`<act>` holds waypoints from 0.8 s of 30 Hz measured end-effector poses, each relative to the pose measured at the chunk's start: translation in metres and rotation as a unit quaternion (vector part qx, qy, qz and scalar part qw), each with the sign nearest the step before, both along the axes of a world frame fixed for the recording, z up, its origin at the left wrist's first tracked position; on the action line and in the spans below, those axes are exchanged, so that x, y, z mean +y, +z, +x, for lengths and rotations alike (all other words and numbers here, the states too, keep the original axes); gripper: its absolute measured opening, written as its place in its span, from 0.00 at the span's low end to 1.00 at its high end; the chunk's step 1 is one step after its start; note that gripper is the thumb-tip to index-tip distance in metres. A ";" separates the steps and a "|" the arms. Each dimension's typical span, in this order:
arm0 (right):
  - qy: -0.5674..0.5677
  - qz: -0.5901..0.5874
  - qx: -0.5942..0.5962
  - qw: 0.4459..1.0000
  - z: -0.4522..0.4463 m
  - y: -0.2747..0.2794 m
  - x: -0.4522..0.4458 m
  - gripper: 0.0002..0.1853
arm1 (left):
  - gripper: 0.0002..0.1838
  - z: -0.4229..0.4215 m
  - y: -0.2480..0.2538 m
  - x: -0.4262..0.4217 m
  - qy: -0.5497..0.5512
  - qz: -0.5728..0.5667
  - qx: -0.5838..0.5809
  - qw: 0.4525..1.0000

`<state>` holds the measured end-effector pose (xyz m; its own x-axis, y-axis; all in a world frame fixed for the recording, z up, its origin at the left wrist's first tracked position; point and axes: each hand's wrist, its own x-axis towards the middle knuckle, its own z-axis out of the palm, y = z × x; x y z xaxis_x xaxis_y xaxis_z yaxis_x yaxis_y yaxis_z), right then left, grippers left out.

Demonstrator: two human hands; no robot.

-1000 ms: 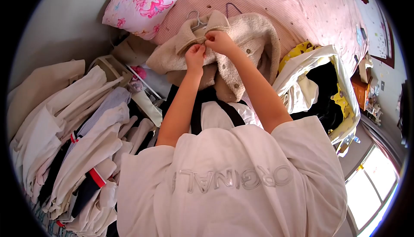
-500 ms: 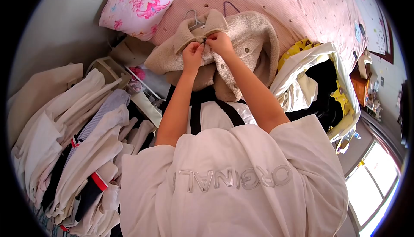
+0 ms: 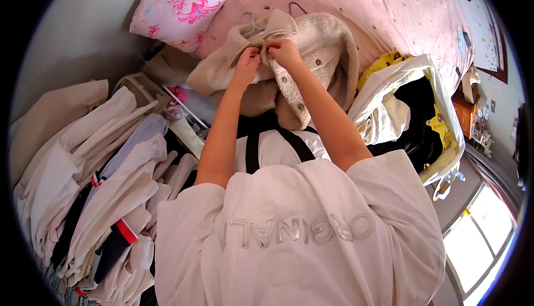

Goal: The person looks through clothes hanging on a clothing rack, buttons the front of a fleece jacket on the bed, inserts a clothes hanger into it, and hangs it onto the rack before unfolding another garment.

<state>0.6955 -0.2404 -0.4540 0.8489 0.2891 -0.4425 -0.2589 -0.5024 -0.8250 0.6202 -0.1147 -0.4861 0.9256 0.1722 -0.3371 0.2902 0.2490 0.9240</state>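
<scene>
A beige fleece jacket [image 3: 325, 42] with round buttons down its front lies at the near edge of the bed. The grey hook of a hanger [image 3: 248, 18] sticks out at its collar. My left hand [image 3: 247, 64] pinches the jacket's front edge just below the collar. Close beside it, my right hand [image 3: 285, 53] grips the opposite front edge, where a small dark button shows at the fingertips. A narrow gap lies between the two hands. Lower down, the jacket's front hangs over the bed edge toward my lap.
A purple hanger hook [image 3: 298, 6] lies behind the jacket on the pink bedspread [image 3: 356, 0]. At the upper left is a floral pillow [image 3: 181, 8]. Many folded clothes [image 3: 105, 178] are piled at left. On the right stands a fabric basket [image 3: 445, 100] holding white and black clothes.
My hands have moved slightly apart at the jacket's collar; the left has shifted a little left and the front edges have parted somewhat.
</scene>
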 end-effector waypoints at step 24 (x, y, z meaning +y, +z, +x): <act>0.081 -0.294 -0.304 0.903 -0.078 0.008 -0.036 0.15 | 0.26 -0.015 -0.006 -0.042 0.045 0.524 0.053 0.849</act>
